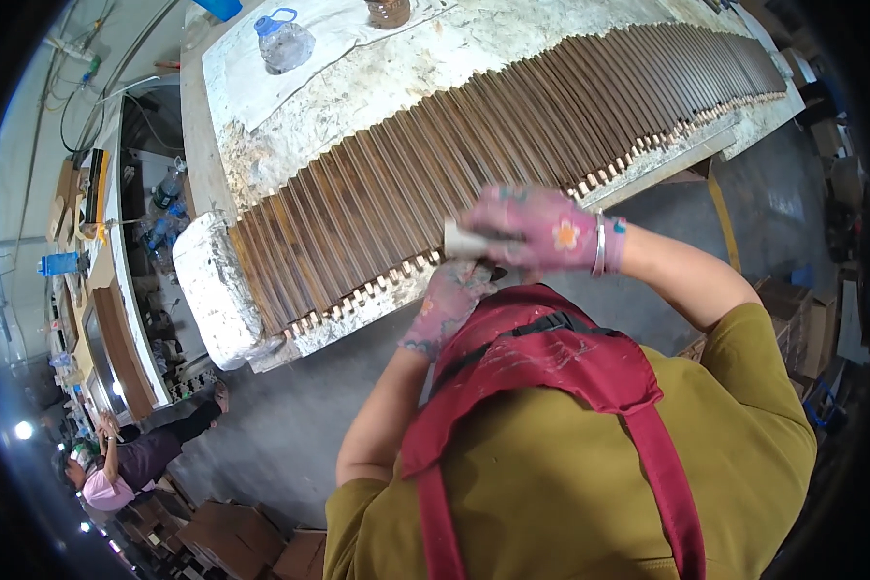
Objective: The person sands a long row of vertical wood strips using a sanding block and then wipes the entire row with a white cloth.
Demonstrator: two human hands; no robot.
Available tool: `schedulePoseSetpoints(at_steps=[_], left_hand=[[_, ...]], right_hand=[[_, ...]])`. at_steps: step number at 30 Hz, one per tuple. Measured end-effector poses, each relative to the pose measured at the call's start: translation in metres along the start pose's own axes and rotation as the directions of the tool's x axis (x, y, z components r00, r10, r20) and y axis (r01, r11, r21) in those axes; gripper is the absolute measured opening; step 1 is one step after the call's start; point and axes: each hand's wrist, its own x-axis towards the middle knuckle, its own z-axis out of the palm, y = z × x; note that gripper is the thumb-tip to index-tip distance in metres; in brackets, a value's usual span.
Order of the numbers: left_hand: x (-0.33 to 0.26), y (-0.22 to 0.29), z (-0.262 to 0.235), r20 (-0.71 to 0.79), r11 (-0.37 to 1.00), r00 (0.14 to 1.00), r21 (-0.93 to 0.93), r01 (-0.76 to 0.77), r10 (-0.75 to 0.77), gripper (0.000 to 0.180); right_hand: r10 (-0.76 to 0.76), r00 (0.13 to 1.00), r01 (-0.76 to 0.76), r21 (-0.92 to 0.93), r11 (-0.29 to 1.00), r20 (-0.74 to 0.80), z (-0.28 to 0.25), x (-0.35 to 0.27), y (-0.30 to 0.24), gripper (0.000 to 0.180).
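Note:
A long row of dark brown wooden strips [387,203] lies side by side across the table, with pale stubby ends [382,283] along the near edge. My right hand [541,232], in a pink flowered glove, is closed around a whitish pad [462,242] at the near edge of the row. Just below it, my left hand [452,298] wears a similar glove. Its fingers are bent in beside the pad, near a small dark thing [498,273] that I cannot make out. The right glove is slightly smeared by motion.
The stained white table [358,101] carries a clear jug with a blue handle [285,43] and a brown container [389,12] at the back. A white wrapped bundle [213,290] sits at its left end. Cardboard boxes [230,536] and another person [135,464] are at the lower left.

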Motion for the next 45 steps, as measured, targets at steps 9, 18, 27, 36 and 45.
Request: schedulePoseSetpoints(at_steps=[9,18,27,36,45], left_hand=[[0.002,-0.004,-0.003,-0.037,0.998,0.999,0.057,0.026,-0.024,0.04],[0.027,0.028,0.042,0.172,0.999,0.984,-0.014,-0.046,0.048,0.047],[0.035,0.013,0.04,0.144,0.989,0.989,-0.15,-0.011,0.033,0.047],[0.029,0.026,0.048,0.117,1.0,0.993,0.017,0.015,-0.017,0.044],[0.064,0.029,0.069,0.217,0.993,0.975,-0.101,0.067,-0.044,0.056]], right_hand=[[-0.053,0.991,0.065,-0.094,0.993,0.123,-0.004,-0.003,0.0,0.042],[0.345,0.85,-0.477,-0.304,0.825,-0.397,-0.05,0.059,0.09,0.036],[0.085,0.982,-0.116,-0.179,0.977,-0.169,-0.024,-0.003,0.047,0.039],[0.059,0.972,-0.085,-0.107,0.991,-0.225,-0.056,-0.016,0.062,0.04],[0.219,0.942,-0.289,-0.281,0.915,-0.254,-0.051,0.034,0.099,0.032]])
